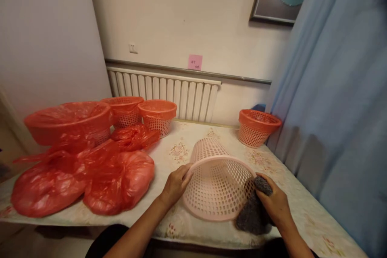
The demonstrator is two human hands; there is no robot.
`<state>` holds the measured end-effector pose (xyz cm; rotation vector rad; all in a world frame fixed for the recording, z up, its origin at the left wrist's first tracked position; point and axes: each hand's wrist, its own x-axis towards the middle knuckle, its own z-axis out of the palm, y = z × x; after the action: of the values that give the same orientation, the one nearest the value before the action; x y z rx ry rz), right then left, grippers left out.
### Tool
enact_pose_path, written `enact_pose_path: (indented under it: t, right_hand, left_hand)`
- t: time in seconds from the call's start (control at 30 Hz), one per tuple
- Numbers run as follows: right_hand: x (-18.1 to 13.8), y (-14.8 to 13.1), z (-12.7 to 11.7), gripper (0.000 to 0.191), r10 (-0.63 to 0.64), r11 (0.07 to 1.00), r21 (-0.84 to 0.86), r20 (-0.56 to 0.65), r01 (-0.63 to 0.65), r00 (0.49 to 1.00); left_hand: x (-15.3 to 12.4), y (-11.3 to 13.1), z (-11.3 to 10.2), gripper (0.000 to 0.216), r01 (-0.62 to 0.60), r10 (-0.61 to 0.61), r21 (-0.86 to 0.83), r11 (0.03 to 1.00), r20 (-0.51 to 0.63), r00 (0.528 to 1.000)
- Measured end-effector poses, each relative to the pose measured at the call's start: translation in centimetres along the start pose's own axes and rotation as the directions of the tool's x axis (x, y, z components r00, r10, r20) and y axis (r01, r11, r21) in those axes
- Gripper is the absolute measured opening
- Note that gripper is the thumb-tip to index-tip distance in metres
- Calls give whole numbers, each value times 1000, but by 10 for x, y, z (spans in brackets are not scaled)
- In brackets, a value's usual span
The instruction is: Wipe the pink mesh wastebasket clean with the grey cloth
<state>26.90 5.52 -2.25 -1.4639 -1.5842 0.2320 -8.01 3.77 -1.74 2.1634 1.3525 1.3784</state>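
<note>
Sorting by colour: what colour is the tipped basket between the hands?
The basket is pale pink, seen best in the head view.

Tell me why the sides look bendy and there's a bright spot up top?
Head view: a wide lens bends the wall and curtain; the spot is a light reflected in the framed picture; dim warm light leaves everything slightly soft; the top right corner darkens; the left hand on the basket and right hand on the cloth aren't smeared.
</note>
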Motion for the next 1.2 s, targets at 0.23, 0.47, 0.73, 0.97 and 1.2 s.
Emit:
enact_pose_path:
  t: [0.23, 0.47, 0.73, 0.97, 1.2]
  right_hand:
    - [35, -80, 8, 40, -456, 887, -52, 46, 458, 889]
    - [35, -155, 47, 44, -762, 618, 23, 264, 786, 591]
    - [39, -130, 36, 39, -731, 624, -85, 286, 777, 619]
    - [31, -55, 16, 40, -447, 878, -209, -42, 430, 893]
    - [25, -16, -2, 59, -16, 996, -88, -197, -1, 980]
  left_hand:
    - [-1, -5, 12, 32, -62, 62, -75, 995, 8, 998]
    - [-9, -20, 20, 33, -109, 101, -143, 984, -62, 993]
    - [-33, -36, 30, 36, -89, 79, -281, 956, -46, 996]
    - [-62, -36, 63, 14, 171, -160, -366, 915, 62, 985]
    - [-75, -41, 84, 10, 195, -117, -355, 914, 229, 966]
